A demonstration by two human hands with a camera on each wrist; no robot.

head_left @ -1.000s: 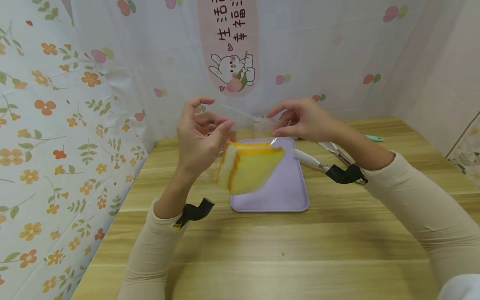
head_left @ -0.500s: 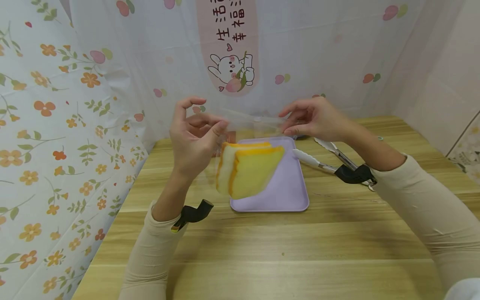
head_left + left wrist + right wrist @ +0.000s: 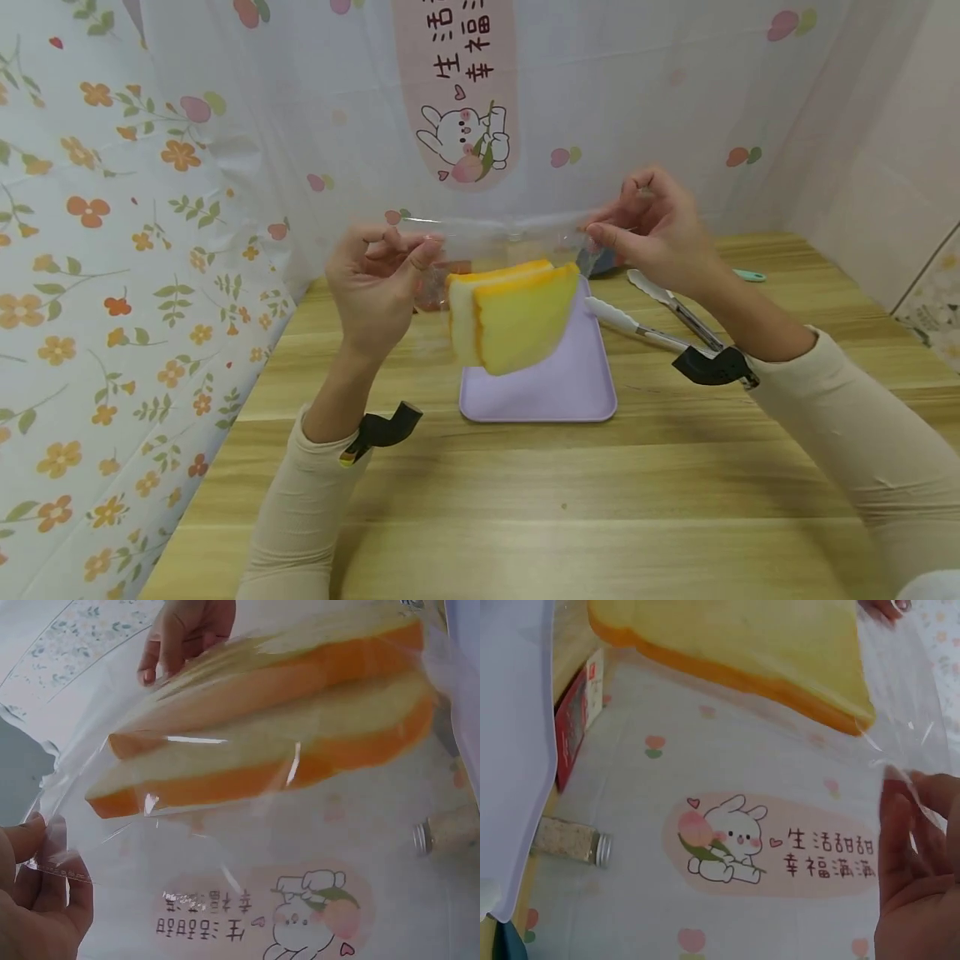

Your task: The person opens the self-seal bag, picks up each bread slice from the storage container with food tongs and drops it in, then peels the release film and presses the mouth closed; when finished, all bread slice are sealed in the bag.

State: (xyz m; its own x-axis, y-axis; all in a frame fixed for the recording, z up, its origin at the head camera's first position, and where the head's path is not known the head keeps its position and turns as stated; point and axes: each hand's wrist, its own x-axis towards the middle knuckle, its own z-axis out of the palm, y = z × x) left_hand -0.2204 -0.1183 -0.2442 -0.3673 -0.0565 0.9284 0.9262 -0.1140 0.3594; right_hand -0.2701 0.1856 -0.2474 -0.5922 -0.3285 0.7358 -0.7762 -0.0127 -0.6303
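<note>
Two slices of bread with orange crusts hang in a clear plastic bag, above a lilac tray. My left hand pinches the bag's upper left corner between thumb and fingers. At the upper right corner, my right hand pinches the film, with the bag spread between both hands. In the left wrist view, the slices lie side by side behind shiny film. The right wrist view shows one slice's face and the right hand holding the film's edge.
Tongs with white tips lie right of the tray on the wooden table. Behind stand a small jar with a metal lid and a red packet. A teal handle lies at the back right, before a patterned curtain.
My right hand has moved right and turned upward; my left hand has shifted left and a little lower. The bag is spread wider, and the bread has risen slightly and moved right.
</note>
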